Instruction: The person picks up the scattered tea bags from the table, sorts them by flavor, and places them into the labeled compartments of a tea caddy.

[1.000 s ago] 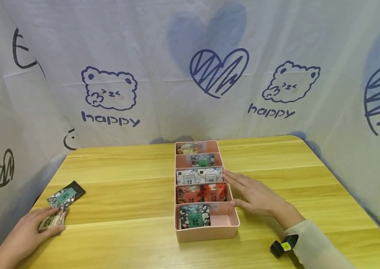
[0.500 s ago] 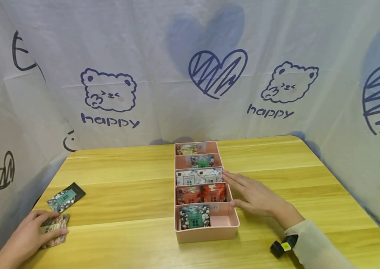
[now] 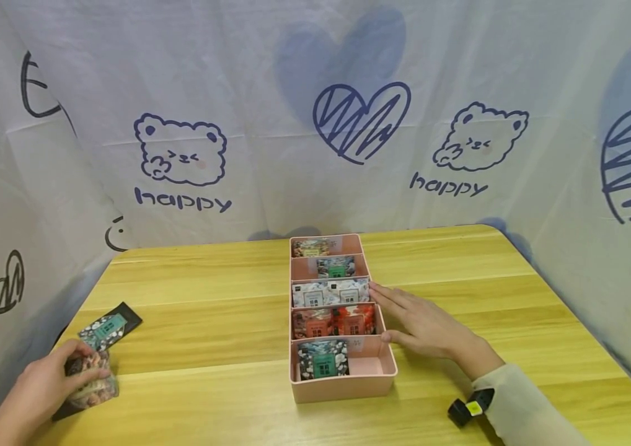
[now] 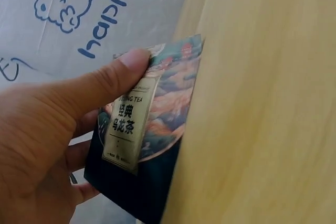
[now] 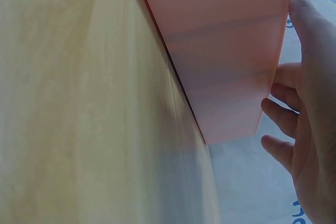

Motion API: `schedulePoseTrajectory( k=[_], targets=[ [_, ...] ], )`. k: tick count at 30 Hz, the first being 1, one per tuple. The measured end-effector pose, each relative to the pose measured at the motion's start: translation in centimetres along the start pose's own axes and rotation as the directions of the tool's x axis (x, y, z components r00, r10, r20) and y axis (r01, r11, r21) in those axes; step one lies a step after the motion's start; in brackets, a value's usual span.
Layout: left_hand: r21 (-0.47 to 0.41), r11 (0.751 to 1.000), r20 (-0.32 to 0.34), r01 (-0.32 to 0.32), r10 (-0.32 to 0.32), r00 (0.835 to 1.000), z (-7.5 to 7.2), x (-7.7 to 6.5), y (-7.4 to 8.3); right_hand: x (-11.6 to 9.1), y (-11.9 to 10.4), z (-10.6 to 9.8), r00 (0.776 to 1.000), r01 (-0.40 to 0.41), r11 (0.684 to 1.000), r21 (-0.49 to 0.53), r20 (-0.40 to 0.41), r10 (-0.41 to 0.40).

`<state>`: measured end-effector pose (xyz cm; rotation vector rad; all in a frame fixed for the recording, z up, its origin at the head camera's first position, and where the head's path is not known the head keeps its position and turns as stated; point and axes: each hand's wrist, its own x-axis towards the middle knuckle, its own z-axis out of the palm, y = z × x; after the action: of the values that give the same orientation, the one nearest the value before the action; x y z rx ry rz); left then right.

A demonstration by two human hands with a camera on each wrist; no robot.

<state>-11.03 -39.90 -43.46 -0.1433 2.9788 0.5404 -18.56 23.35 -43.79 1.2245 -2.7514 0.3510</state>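
My left hand [image 3: 39, 387] pinches an oolong tea sachet [image 4: 170, 103] at the table's left side, thumb on the printed front and fingers behind. Its dark lower part and gold label show in the left wrist view. Just beyond lies another sachet [image 3: 102, 330], black with white flowers and a teal label. My right hand [image 3: 424, 322] rests along the right rim of a pink divided box [image 3: 343, 390], fingers extended. Its outer wall fills much of the right wrist view.
Inside the box, compartments hold upright tea sachets: a white-flowered one [image 3: 323, 360] nearest, then red ones [image 3: 354, 320], white ones [image 3: 349, 292], a green-labelled one [image 3: 336, 267] and a yellow-labelled one [image 3: 311, 249]. A printed curtain [image 3: 271, 173] hangs behind the wooden table [image 3: 209, 310].
My left hand has drawn the oolong sachet toward me, off the flowered one, and tilted it up from the table. My right hand and the box stay put.
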Motion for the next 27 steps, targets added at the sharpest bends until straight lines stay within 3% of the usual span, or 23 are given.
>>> schedulePoseTrajectory(
  k=[4,12,19,27],
  targets=[
    [0.015,1.000,-0.028,-0.011,0.012,1.000,-0.3,-0.2,0.7,0.0,0.0,0.1,1.000,0.001,1.000,-0.002,-0.004,-0.001],
    [0.055,0.993,-0.134,-0.106,0.113,0.985,-0.9,-0.5,1.8,0.1,0.2,0.2,1.000,0.006,1.000,0.002,-0.016,-0.006],
    [0.047,0.979,-0.212,-0.197,0.202,0.956,-1.5,-0.7,3.2,0.1,0.2,0.3,1.000,0.007,1.000,0.004,-0.021,-0.007],
    [0.021,0.973,-0.196,-0.231,0.230,0.953,-2.1,-0.4,4.9,0.1,0.1,0.1,1.000,0.009,1.000,0.004,-0.020,-0.009]
  ],
)
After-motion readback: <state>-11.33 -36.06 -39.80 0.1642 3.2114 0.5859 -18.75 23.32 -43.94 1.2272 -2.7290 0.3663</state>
